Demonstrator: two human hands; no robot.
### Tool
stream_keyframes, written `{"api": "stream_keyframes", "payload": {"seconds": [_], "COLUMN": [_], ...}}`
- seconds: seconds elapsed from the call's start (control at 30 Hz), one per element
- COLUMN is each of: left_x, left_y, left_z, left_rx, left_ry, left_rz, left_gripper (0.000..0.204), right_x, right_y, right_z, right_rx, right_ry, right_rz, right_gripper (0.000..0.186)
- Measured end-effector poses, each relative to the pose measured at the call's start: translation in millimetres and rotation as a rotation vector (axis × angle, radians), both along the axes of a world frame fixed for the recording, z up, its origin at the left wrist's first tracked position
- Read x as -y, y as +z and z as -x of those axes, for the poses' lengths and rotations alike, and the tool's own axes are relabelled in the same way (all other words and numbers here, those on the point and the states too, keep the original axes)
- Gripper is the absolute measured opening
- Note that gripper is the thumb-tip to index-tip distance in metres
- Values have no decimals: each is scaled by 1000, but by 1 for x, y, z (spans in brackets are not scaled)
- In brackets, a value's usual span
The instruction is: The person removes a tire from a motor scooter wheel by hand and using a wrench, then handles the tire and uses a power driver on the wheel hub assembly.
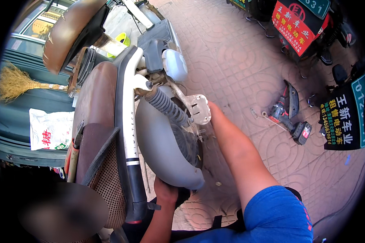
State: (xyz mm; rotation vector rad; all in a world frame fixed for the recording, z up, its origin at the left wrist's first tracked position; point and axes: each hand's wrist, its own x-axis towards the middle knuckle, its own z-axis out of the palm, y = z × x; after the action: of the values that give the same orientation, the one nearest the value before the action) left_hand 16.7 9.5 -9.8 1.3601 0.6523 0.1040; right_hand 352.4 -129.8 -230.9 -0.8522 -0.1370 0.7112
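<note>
A scooter's rear end fills the middle, with a brown seat [95, 89], white-and-black frame tube [130, 137], coiled shock absorber [166, 103] and grey rear fender [158, 141]. My right hand [209, 109] reaches in at the right of the wheel, beside and partly behind a dirty pale metal bracket [199, 109]; its fingers are hidden. My left hand [166, 188] is low under the fender's lower part, touching or close to the wheel area, fingers out of sight. I cannot make out what either hand holds.
On the pavers [247, 69] at right lie a cordless drill [280, 111], a black curved part [292, 99] and a metal wrench [273, 121]. Parked scooters [324, 56] with signs line the right. A straw broom [14, 81], white sack [50, 129] and yellow-green bucket [123, 38] are at left and back.
</note>
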Motion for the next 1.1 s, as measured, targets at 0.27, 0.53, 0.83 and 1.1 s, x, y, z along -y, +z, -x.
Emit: {"api": "stream_keyframes", "payload": {"seconds": [0.27, 0.53, 0.83, 1.1], "left_x": [7, 12, 1, -11], "left_y": [6, -1, -27, -17], "left_z": [-4, -8, 5, 19], "left_rx": [-63, 64, 103, 138], "left_ry": [-98, 166, 126, 92], "left_rz": [-264, 273, 253, 223], "left_gripper": [40, 39, 44, 39], "right_x": [11, 6, 18, -7], "right_y": [-5, -24, -21, 72], "right_z": [28, 42, 180, 310], "right_rx": [-285, 17, -61, -423], "right_ry": [-56, -180, -579, -571], "right_rz": [-256, 204, 1218, 527], "right_gripper": [26, 33, 43, 41]}}
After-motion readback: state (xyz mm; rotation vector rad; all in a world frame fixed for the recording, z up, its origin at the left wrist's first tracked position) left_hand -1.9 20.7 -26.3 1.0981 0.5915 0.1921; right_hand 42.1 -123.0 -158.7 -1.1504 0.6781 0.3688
